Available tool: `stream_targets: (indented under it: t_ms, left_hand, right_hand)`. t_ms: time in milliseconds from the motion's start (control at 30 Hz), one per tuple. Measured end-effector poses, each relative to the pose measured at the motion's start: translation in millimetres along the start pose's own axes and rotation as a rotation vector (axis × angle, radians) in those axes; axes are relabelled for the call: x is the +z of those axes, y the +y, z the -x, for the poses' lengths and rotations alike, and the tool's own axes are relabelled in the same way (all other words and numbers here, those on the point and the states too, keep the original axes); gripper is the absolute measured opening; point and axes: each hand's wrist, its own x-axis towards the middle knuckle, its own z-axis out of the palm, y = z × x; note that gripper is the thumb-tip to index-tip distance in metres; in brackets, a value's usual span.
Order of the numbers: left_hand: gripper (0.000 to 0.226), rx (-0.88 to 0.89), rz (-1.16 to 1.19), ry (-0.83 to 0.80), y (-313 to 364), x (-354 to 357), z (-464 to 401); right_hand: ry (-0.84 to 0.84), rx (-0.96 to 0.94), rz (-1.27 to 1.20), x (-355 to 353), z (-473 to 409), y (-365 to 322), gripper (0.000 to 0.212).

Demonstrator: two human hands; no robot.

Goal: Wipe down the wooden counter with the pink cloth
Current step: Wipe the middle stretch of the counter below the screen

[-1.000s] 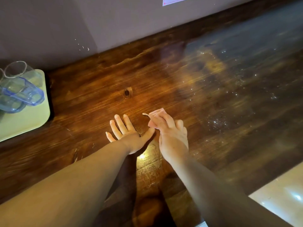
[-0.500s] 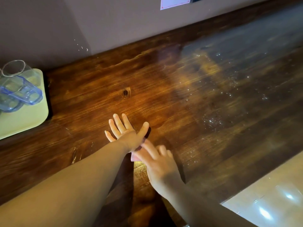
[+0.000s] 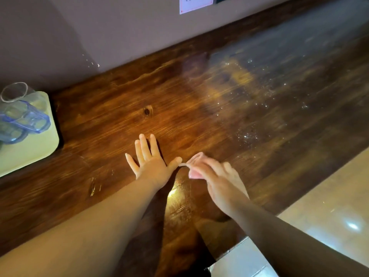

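From my head camera: my left hand lies flat on the wooden counter, fingers straight and spread, holding nothing. At three o'clock of it, just beside my left thumb, my right hand has its fingers curled around the pink cloth, which is bunched under my fingertips against the wood. Toward nine o'clock, well apart, a pale green tray carries clear plastic cups. White specks dot the counter toward two o'clock.

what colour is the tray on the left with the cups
Pale yellow-green tray, seen in the head view.
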Motion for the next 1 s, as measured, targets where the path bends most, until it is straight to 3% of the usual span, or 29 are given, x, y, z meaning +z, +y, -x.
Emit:
stream_targets:
  t_ms: [67, 133, 233, 300, 333, 433, 500, 600, 700, 867, 933, 1000]
  left_hand:
    - [0.114, -0.073, 0.000, -0.005, 12.0, 3.5, 10.6]
    - [0.115, -0.193, 0.095, 0.021, 24.7, 9.0, 21.6]
    - [0.111, -0.296, 0.182, 0.011, 30.4, 22.9, 32.7]
    - [0.113, -0.329, 0.138, -0.112, 30.1, 27.2, 33.8]
    - [0.118, -0.340, 0.113, -0.168, 31.2, 27.8, 31.8]
    - [0.138, -0.392, 0.041, -0.310, 33.2, 25.4, 21.7]
    - [0.149, -0.370, -0.027, -0.492, 34.0, 19.3, 15.6]
    - [0.142, -0.295, -0.118, -0.670, 39.8, 5.9, 19.9]
    - [0.147, -0.299, -0.158, -0.616, 43.1, 3.5, 21.6]
    - [0.160, -0.375, -0.215, -0.499, 43.6, 7.5, 25.7]
    - [0.156, -0.363, -0.217, -0.508, 45.5, 7.2, 26.7]
    - [0.154, -0.345, -0.223, -0.517, 46.1, 7.4, 25.9]
  right_hand:
    - [0.065, 0.239, -0.004, -3.1, -10.5, 4.6, 0.080]
    - [0.070, 0.306, -0.029, 2.4, -5.9, -14.8, 0.078]
    - [0.009, 0.013, -0.028, 11.6, 27.0, -28.8, 0.071]
    - [0.010, -0.109, 0.030, 3.9, 30.7, -4.5, 0.075]
    - [0.026, -0.063, 0.051, -1.9, 23.9, 11.0, 0.079]
    - [0.106, 0.292, 0.029, -11.0, -1.0, 30.1, 0.082]
    - [0.101, 0.384, 0.014, -6.2, 0.3, 14.7, 0.081]
    - [0.064, 0.161, 0.009, 6.8, 35.1, -7.8, 0.082]
    - [0.009, 0.017, 0.057, -6.9, 38.2, 22.0, 0.086]
    - [0.133, 0.411, -0.006, -14.5, 18.3, 28.8, 0.081]
    - [0.089, 0.329, -0.019, -1.0, 41.6, 6.7, 0.084]
    - [0.053, 0.130, 0.005, 6.3, 68.6, -0.4, 0.090]
